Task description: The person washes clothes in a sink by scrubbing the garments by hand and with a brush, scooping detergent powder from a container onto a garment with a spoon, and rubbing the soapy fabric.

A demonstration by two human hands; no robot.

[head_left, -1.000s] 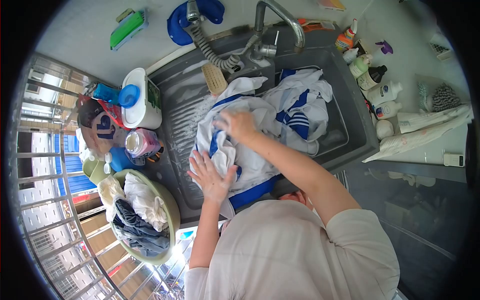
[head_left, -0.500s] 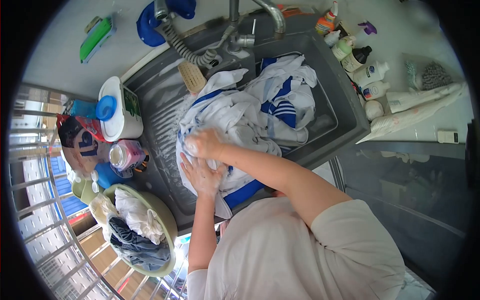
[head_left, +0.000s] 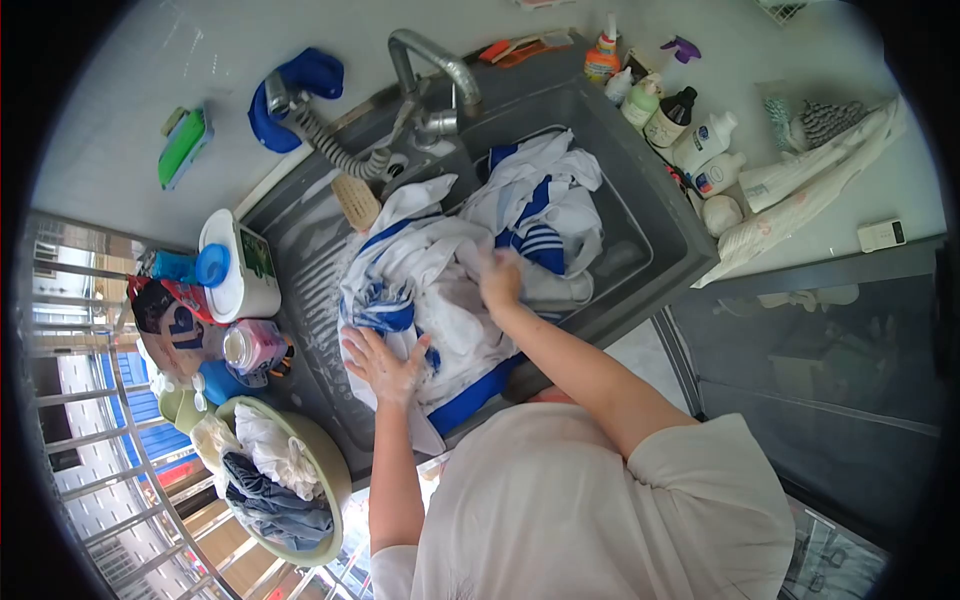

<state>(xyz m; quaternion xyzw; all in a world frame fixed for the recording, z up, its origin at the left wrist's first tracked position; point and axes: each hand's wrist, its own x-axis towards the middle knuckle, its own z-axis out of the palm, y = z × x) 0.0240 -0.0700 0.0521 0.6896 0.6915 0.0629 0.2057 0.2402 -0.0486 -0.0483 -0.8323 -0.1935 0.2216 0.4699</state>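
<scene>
A wet white garment with blue panels (head_left: 455,300) lies bunched over the ribbed washboard side of the grey sink (head_left: 300,290), with suds on it. My left hand (head_left: 385,365) is open, its fingers spread flat on the garment's near left part. Above the garment's middle, my right hand (head_left: 502,285) is curled closed and blurred by motion; what it holds is hidden. More white cloth with blue and striped parts (head_left: 545,220) lies in the basin on the right. A wooden scrubbing brush (head_left: 356,203) rests at the back of the washboard.
A metal faucet (head_left: 430,60) stands behind the sink. Several bottles (head_left: 668,118) line the right ledge. To the left are a white tub (head_left: 235,265), a pink-labelled jar (head_left: 252,346) and a green basin (head_left: 335,470) of clothes. A blue cap-like item (head_left: 290,100) lies behind.
My right hand has moved away from my left, to the right across the garment. A foamy blue patch now shows where it was. My left hand stays on the cloth, and the view has shifted slightly.
</scene>
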